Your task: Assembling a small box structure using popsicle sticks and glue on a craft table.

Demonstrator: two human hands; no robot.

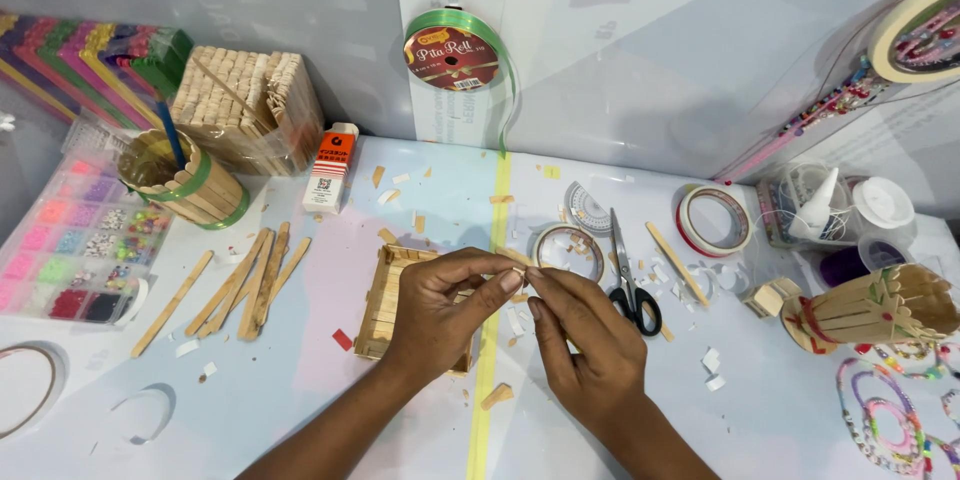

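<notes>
Scissors [627, 280] right of stick box [385, 305]

Craft workspace, hobby table setup. Pale bench [300, 390] littered with loose wooden craft sticks [245, 285] and paper scraps; stack of sticks [245, 90] far left, bead organiser box [70, 240] at left edge, tape rolls [715, 220], scissors [628, 280], green ribbon spool [455, 50] on the far wall, stick-built cup [185, 180] holding a tool.
</notes>
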